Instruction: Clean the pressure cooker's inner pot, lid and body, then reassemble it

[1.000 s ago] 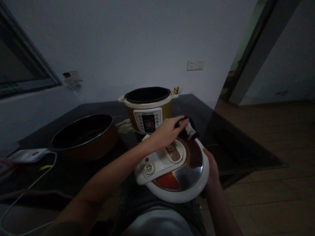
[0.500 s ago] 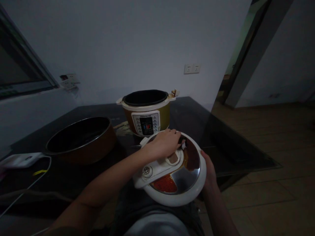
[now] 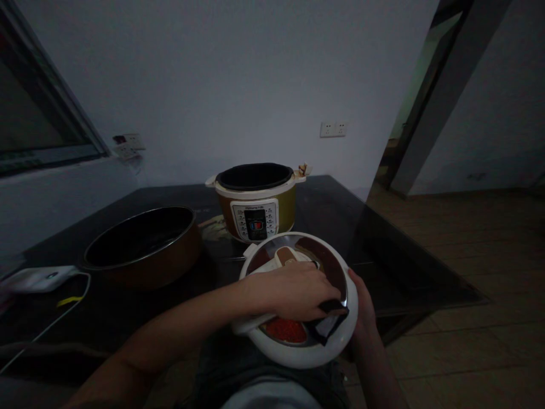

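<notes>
A round white cooker lid (image 3: 298, 353) with a metal and brown top lies tilted over my lap. My right hand (image 3: 361, 309) grips its right rim from the side and underneath. My left hand (image 3: 296, 292) lies across the lid's top, fingers closed on a small dark cloth (image 3: 327, 321) pressed against the near right part of the lid. Behind the lid, on the dark table (image 3: 340, 210), stands the open gold-sided pressure cooker base (image 3: 255, 201), control panel facing me.
A wide brown inner pot (image 3: 142, 244) sits on the table to the left. A white device (image 3: 36, 278) with a white cable lies at the far left. Wall sockets (image 3: 332, 129) are behind. Wooden floor and a doorway lie to the right.
My left hand has drawn the cloth from the lid's far edge across the handle to its near right side. The lid has stayed in my right hand.
</notes>
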Demonstrator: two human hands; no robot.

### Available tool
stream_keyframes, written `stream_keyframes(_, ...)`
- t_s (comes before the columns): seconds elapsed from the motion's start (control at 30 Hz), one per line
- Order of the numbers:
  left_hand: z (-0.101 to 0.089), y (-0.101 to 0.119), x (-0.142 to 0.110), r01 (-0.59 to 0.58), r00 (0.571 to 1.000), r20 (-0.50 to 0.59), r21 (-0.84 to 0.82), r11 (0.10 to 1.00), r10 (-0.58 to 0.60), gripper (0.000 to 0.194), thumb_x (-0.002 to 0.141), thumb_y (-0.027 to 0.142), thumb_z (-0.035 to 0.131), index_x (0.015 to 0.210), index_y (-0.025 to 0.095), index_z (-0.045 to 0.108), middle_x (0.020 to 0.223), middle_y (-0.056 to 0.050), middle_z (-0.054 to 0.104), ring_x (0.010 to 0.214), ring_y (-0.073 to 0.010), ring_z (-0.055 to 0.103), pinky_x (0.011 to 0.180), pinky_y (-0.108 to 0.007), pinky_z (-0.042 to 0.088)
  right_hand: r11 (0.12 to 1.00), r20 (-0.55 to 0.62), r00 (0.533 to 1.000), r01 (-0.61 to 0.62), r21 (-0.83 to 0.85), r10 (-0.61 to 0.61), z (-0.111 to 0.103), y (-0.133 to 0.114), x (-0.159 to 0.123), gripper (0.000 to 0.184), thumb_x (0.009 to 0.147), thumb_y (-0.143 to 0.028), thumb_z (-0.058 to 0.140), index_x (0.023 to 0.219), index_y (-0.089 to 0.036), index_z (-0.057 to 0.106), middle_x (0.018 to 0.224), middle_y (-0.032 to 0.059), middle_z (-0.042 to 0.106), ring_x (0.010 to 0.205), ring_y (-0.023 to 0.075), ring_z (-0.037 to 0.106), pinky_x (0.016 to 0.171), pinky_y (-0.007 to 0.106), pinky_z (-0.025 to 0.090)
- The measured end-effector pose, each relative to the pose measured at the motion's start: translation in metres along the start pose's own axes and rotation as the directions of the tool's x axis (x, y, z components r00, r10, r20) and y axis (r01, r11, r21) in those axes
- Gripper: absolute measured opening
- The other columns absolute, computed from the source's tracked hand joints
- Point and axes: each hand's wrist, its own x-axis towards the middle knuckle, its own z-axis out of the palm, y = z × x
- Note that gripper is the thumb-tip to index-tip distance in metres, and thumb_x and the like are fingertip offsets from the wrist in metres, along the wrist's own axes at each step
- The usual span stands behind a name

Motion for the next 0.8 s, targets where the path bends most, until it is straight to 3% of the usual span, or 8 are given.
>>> stream_keyframes(0.07,-0.009,-0.011,-0.007,0.058,0.99,-0.112,-0.219,0.974,-0.084,0.028,0.093,0.034,0.045,0.092,0.018,0.067,0.088,-0.009,0.071,0.08,-0.0211,0.065,0.076,-0.031,0.047,1.0,-0.013,1.0,0.005,0.006,-0.004,0.0,0.001,0.0,0.022,0.074,-0.031,0.061,0.088,-0.018,0.072,0.079,0.0067,0.076,0.096,0.028,0.069,0.095,0.045,0.05)
stream_keyframes(0.13,-0.016,-0.029,-0.016,0.146,0.897,-0.302,-0.489,0.86,-0.324,0.028,0.093,0.035,0.045,0.09,0.019,0.067,0.088,-0.006,0.071,0.082,-0.0195,0.064,0.079,-0.028,0.046,0.999,-0.025,1.0,-0.017,0.027,0.018,0.0,0.002,-0.001,0.024,0.077,-0.033,0.058,0.09,-0.019,0.072,0.081,0.0066,0.076,0.099,0.0279,0.068,0.096,0.046,0.049)
stream_keyframes(0.23,-0.013,-0.058,-0.027,0.094,0.501,-0.446,-0.824,0.558,-0.742,0.025,0.085,0.041,0.058,0.083,0.018,0.068,0.084,-0.003,0.071,0.091,-0.0218,0.064,0.089,-0.03,0.044,0.997,-0.031,0.998,-0.051,0.05,0.053,-0.001,0.002,-0.001,0.024,0.077,-0.033,0.057,0.089,-0.019,0.072,0.084,0.0073,0.076,0.102,0.0286,0.067,0.098,0.047,0.048)
stream_keyframes(0.3,-0.003,-0.07,-0.033,-0.074,0.328,-0.342,-0.939,0.336,-0.881,0.023,0.082,0.039,0.063,0.089,0.017,0.068,0.089,-0.003,0.072,0.1,-0.0223,0.063,0.095,-0.032,0.043,0.998,-0.028,0.999,-0.038,0.043,0.04,0.0,0.002,-0.001,0.022,0.076,-0.032,0.058,0.087,-0.019,0.072,0.083,0.0071,0.076,0.103,0.0289,0.067,0.098,0.048,0.047)
stream_keyframes(0.33,0.003,-0.071,-0.036,-0.161,0.32,-0.252,-0.965,0.209,-0.913,0.023,0.083,0.037,0.063,0.092,0.017,0.068,0.092,-0.004,0.073,0.101,-0.0218,0.063,0.096,-0.032,0.043,0.999,-0.025,0.999,-0.028,0.038,0.029,0.0,0.002,-0.002,0.021,0.076,-0.032,0.058,0.086,-0.02,0.072,0.083,0.007,0.076,0.103,0.0288,0.067,0.098,0.048,0.047)
stream_keyframes(0.43,0.018,-0.06,-0.04,-0.269,0.481,0.03,-0.946,-0.18,-0.876,0.022,0.088,0.031,0.056,0.096,0.015,0.069,0.093,-0.007,0.073,0.096,-0.0205,0.066,0.095,-0.033,0.046,0.999,-0.026,0.999,-0.027,0.04,0.028,0.001,0.001,-0.002,0.021,0.076,-0.032,0.058,0.086,-0.02,0.072,0.083,0.0069,0.076,0.103,0.0285,0.067,0.099,0.047,0.046)
stream_keyframes(0.5,0.022,-0.05,-0.041,-0.265,0.54,0.133,-0.91,-0.318,-0.831,0.023,0.09,0.029,0.052,0.095,0.014,0.07,0.091,-0.008,0.074,0.091,-0.0198,0.068,0.093,-0.033,0.048,0.998,-0.028,0.999,-0.044,0.048,0.045,0.001,0.001,-0.002,0.021,0.077,-0.031,0.057,0.087,-0.02,0.072,0.082,0.0066,0.076,0.103,0.0282,0.067,0.099,0.047,0.046)
stream_keyframes(0.8,0.015,-0.073,-0.028,-0.043,0.562,0.262,-0.938,-0.344,-0.784,0.007,0.081,0.013,0.062,0.083,0.012,0.069,0.077,-0.007,0.073,0.066,-0.0143,0.067,0.07,-0.026,0.052,0.996,-0.054,0.997,-0.043,0.073,0.047,0.006,0.001,-0.004,0.021,0.076,-0.031,0.057,0.084,-0.019,0.073,0.083,0.0076,0.076,0.104,0.0281,0.066,0.101,0.045,0.045)
